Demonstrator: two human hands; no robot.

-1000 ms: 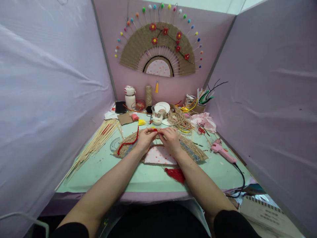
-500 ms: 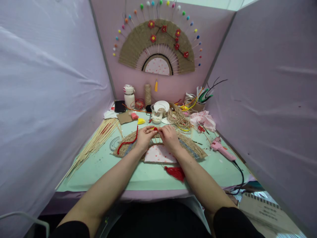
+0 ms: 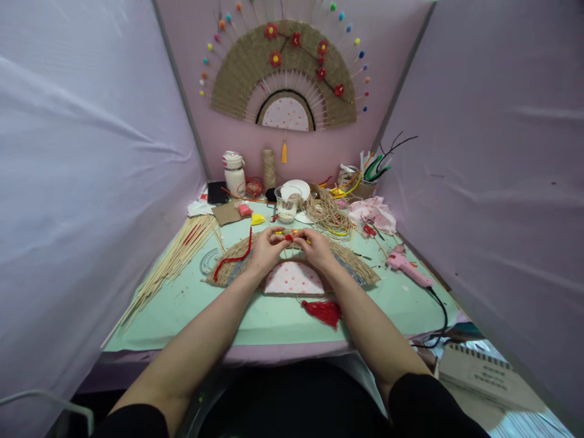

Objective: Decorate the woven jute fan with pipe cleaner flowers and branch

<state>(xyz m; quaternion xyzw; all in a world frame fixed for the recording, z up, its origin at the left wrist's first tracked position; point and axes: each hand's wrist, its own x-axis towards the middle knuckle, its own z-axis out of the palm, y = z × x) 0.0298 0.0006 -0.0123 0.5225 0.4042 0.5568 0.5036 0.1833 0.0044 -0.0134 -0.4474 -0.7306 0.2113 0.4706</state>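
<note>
Over the top of a twine-wrapped fan [image 3: 237, 250], my left hand [image 3: 267, 248] and my right hand [image 3: 316, 248] meet with fingertips pinched. Between them is a small red piece [image 3: 289, 238] with yellow bits beside it, which looks like bent pipe cleaner; its exact shape is too small to make out. A longer red pipe cleaner [image 3: 233, 259] lies bent across the fan's left side, close to my left hand. The fan's inner half-round is white with pink dots [image 3: 294, 278]. Below it lies a red tassel [image 3: 323, 312].
Thin sticks [image 3: 168, 261] lie at left beside a protractor [image 3: 210, 261]. A pink glue gun [image 3: 408, 267] with a black cord rests at right. Behind are a plastic cup [image 3: 286, 207], loose twine [image 3: 327, 208] and a white bottle [image 3: 234, 175]. A finished fan [image 3: 283, 73] hangs on the wall.
The view has tipped down slightly. My fingers have shifted around the red piece, and more of it and the yellow bits now shows. My right fingertips have drawn slightly back.
</note>
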